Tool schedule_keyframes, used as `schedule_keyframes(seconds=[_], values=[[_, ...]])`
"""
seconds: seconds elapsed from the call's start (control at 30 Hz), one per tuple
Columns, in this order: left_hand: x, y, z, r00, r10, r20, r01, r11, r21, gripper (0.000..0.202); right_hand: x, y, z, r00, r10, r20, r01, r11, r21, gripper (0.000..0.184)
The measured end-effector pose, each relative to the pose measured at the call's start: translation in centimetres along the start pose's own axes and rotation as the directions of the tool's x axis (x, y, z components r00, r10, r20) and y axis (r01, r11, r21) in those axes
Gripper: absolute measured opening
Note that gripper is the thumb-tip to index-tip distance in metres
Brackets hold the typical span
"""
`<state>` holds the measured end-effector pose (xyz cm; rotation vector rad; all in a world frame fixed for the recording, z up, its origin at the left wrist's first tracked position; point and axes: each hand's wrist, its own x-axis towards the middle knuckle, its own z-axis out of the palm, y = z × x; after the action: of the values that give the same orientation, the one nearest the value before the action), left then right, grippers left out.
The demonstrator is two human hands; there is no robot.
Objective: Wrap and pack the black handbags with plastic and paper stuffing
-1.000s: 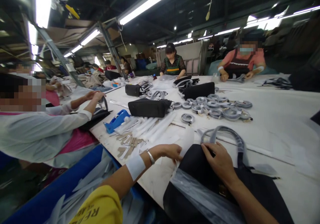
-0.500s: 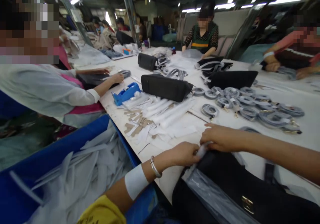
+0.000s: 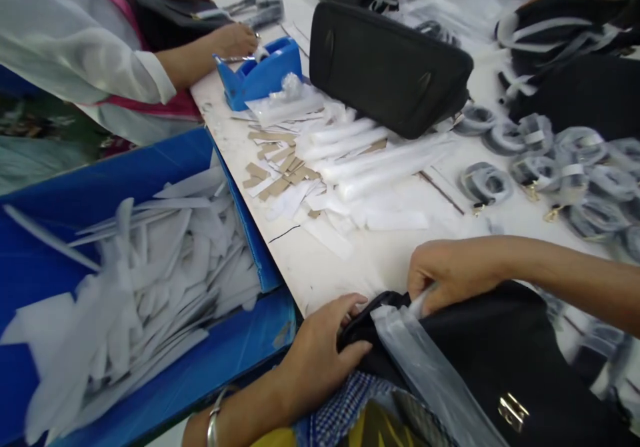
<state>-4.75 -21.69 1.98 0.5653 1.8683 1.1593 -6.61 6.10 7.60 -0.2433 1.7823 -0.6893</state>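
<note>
A black handbag [image 3: 500, 347] with a gold clasp lies at the near table edge, against my body. A strip of clear plastic wrap [image 3: 425, 367] runs across its front. My left hand [image 3: 320, 347] grips the bag's left corner, fingers curled over the edge. My right hand [image 3: 450, 274] is closed in a pinch on the top end of the plastic wrap at the bag's upper rim.
A blue bin [image 3: 125, 287] full of white paper strips stands left of the white table [image 3: 310, 260]. White rolled wraps [image 3: 370, 160], cardboard bits, a blue tape dispenser [image 3: 260, 74], another black bag [image 3: 390, 67] and several coiled grey straps [image 3: 550, 167] lie beyond. A co-worker's hand [image 3: 235, 37] reaches the dispenser.
My view has tipped down and closer. My left hand slid down onto the bag's left corner. My right hand stays pinched on the plastic at the bag's top.
</note>
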Motion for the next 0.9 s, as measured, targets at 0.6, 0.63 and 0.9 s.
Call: schedule_keyframes(seconds=[0.6,0.63,0.9], values=[[0.9,-0.7,-0.9,0.976,0.213,0.041,-0.214,0.977,0.014,0.02,0.1,-1.1,7.4,0.881,0.057,-0.469,0.015,0.989,0.148,0.035],[1.2,-0.6,-1.0,0.974,0.217,0.064,-0.22,0.975,0.037,0.019,0.2,-1.1,7.6,0.874,0.052,-0.483,0.023,0.989,0.148,0.035],[2.2,-0.1,-2.6,0.92,0.255,0.296,-0.335,0.906,0.259,0.01,-0.4,-1.0,7.8,0.82,-0.121,-0.56,0.038,0.987,-0.158,0.023]])
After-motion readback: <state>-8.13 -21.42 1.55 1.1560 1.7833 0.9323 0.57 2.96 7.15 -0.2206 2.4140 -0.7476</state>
